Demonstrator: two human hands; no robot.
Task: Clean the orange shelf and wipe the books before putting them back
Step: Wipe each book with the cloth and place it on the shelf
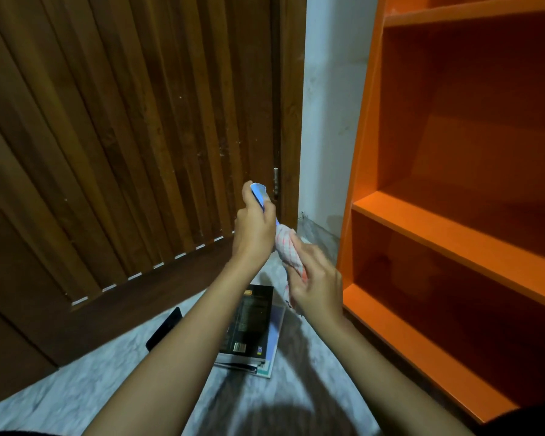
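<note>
Left hand (255, 226) raised, gripping thin blue book (259, 194) edge-on; right hand (317, 286) just below, clutching white red-checked cloth (286, 248) against book's lower end. Orange wooden shelf (453, 234) alongside.

- A single wide-angle view from head height looks forward and steeply down over both forearms to the floor (76, 394).
- It faces a slatted wooden door (123, 136), with the orange shelf (453, 215) close along the right edge.
- Both hands sit close, near mid-frame; straight lines bow toward the edges.
- No second view shares the scene.
</note>
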